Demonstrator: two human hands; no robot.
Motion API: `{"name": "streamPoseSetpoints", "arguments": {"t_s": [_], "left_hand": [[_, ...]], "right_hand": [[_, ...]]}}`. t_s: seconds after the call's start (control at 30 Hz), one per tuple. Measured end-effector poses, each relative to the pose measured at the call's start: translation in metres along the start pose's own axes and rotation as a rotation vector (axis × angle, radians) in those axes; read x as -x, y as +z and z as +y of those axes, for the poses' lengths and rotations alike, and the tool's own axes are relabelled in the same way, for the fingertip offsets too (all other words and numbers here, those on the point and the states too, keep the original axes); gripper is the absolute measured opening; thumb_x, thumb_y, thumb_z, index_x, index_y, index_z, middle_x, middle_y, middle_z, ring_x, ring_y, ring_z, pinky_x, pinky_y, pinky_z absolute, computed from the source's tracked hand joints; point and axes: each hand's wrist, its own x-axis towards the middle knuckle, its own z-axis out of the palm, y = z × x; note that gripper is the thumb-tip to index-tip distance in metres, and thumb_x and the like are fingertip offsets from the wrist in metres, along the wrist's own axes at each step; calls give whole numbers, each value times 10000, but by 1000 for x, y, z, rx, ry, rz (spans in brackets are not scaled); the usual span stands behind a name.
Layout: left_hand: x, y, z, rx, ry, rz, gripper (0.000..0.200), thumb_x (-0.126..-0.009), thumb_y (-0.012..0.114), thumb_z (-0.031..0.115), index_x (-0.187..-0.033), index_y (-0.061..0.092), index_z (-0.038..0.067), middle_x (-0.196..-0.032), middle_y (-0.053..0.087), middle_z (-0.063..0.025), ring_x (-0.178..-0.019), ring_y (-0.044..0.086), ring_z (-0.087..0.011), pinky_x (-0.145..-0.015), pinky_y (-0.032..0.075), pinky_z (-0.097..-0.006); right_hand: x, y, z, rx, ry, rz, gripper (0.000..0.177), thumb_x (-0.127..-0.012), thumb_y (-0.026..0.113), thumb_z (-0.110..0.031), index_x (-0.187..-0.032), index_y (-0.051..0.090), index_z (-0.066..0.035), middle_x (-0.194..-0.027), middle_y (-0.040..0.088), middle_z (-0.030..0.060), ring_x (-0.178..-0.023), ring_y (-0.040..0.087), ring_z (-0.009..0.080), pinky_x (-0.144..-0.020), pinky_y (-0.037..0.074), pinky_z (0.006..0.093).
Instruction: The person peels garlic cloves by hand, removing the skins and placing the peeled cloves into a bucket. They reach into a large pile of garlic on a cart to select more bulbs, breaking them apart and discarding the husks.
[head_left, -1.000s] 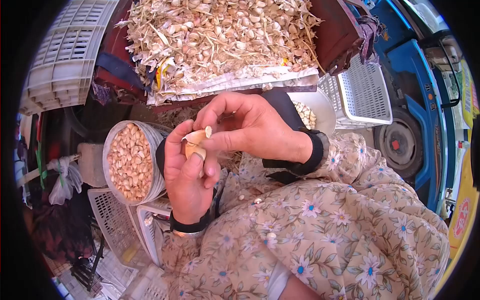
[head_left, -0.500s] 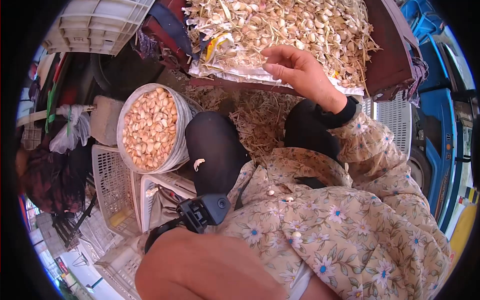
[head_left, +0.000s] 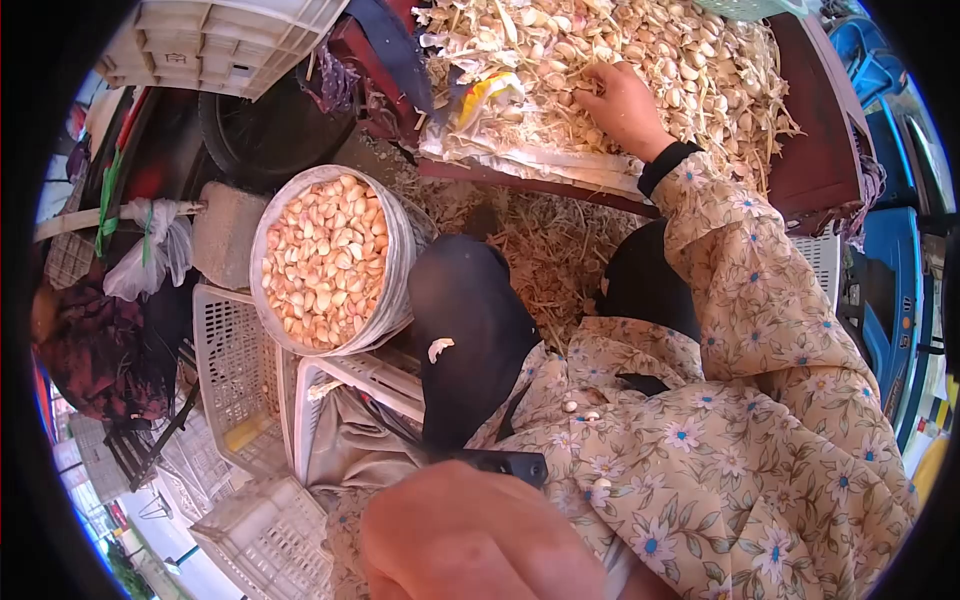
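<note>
My right hand [head_left: 625, 108], with a black band at its wrist, is over the heap of garlic cloves and dry husks [head_left: 690, 60]. Its thumb and forefinger are apart, fingertips down among the cloves, and I see nothing held between them. Large and blurred at the bottom is my left hand [head_left: 480, 535], raised close to the camera. The back of that hand shows and its fingers are hidden. A black device [head_left: 505, 465] sits just above it. To the left of my knee stands a white bucket [head_left: 400, 270] filled with cleaner garlic cloves [head_left: 325, 260].
The heap lies on a dark red table [head_left: 825, 130] with white sacking at its front edge. Plastic crates [head_left: 235, 370] stand left of my legs, another crate [head_left: 215, 40] at upper left. Husks [head_left: 545, 250] litter the ground between my knees. A blue vehicle [head_left: 890, 270] is at right.
My right hand has gone from above the heap's front edge farther in, down to the cloves. My left hand has shifted right in view. The whole view has moved slightly.
</note>
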Motion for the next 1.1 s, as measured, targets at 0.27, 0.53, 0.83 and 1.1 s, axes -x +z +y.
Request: {"name": "streamPoseSetpoints", "arguments": {"t_s": [0.27,0.53,0.83,1.1], "left_hand": [[51,-184,62,-1216,53,1015,218,-880,540,107,-1075,491,21,-740,474,-12,-586,396,-56,-524,331,-192],[34,-273,60,-1834,-19,889,211,-851,546,86,-1014,600,-37,-1039,602,-129,-976,548,-219,-878,412,-322],[-126,-191,-93,-1093,4,493,157,-892,539,94,-993,591,-15,-902,628,-83,-766,586,-118,-681,478,-234],[-122,-222,-178,-1173,-138,416,153,-878,541,80,-990,591,-12,-789,634,-24,-689,561,-70,-616,454,-207]], "right_hand": [[12,-24,20,-111,70,112,205,-766,605,-189,-920,613,-55,-912,559,149,-816,573,335,-727,468,413],[-1,-44,45,44,169,124,203,-758,570,-167,-947,590,-93,-908,546,116,-823,574,317,-704,463,420],[-8,-29,37,133,84,-97,100,-720,557,-132,-792,623,-113,-822,566,87,-741,602,287,-613,466,414],[-58,-63,49,-100,-99,296,300,-742,591,-100,-1040,591,-67,-1047,564,138,-929,554,341,-775,458,415]]}}
